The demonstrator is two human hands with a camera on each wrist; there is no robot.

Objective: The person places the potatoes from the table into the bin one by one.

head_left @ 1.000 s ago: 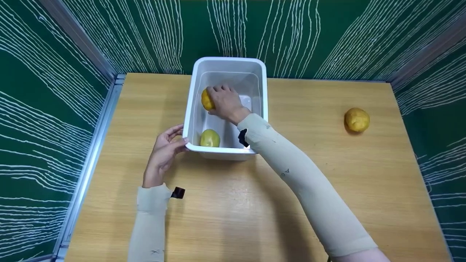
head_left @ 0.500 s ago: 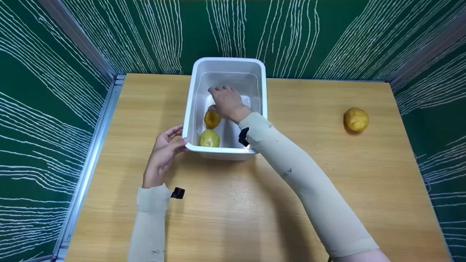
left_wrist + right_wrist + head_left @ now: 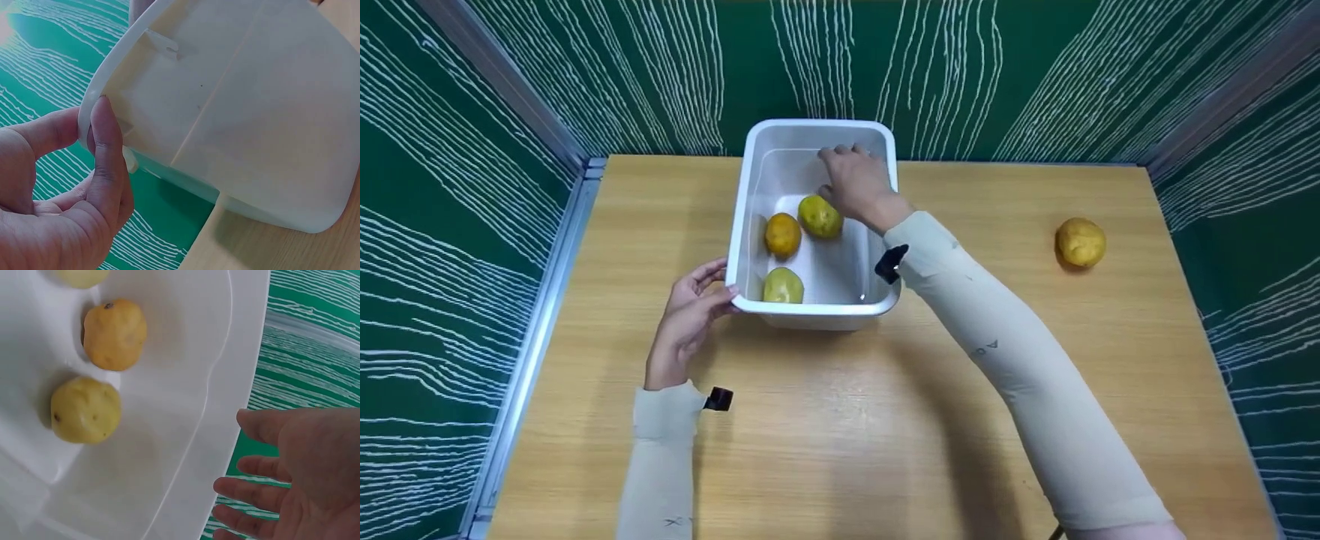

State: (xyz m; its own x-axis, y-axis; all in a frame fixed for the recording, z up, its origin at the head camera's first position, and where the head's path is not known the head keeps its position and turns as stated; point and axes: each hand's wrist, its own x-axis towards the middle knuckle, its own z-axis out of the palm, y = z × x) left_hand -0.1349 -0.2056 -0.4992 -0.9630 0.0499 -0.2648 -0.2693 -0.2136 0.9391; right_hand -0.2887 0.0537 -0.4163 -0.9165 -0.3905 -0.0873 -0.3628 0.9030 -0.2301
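Observation:
A white plastic bin [image 3: 851, 289] stands on the table. My left hand [image 3: 688, 315] holds its near-left corner; in the left wrist view that hand's fingers [image 3: 107, 140] pinch the rim. Inside lie a yellow-green fruit [image 3: 784, 286] by the near wall, an orange-yellow fruit [image 3: 783, 235] and a greenish-yellow fruit [image 3: 820, 217] farther back. Above the bin's far right part is my right hand [image 3: 857, 180], holding nothing. The right wrist view shows the right hand [image 3: 304, 478] with fingers spread, apart from the lumpy fruits below.
Another round yellow fruit [image 3: 1081, 242] sits on the wooden table [image 3: 960, 465] at the right. Green walls [image 3: 1050, 82] with white wavy lines enclose the back and both sides.
The right hand has let go of the orange-yellow fruit inside the bin and moved up and right. The greenish-yellow fruit has come into view. The left hand keeps its hold on the rim.

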